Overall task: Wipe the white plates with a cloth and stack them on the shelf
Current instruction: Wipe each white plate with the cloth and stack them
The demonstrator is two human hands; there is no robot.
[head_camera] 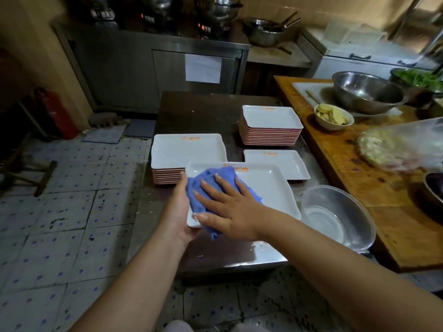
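Two hands share one white plate (268, 188): the left hand (178, 212) grips its near-left edge, steadying it, while the right hand (225, 209) presses the blue cloth (206, 188) flat-fingered onto it; behind the plate a left stack (187, 149) and a right stack (271, 125) wait, probably sorting wiped from unwiped.

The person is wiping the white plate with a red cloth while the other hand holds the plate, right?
Almost. The cloth is blue, not red, as the head view shows. The right hand presses it on the white plate while the left hand holds the plate.

Bare bench (199, 111) lies open ahead of me; plate stacks (272, 127) flank it, and a basin (338, 216) blocks my right.
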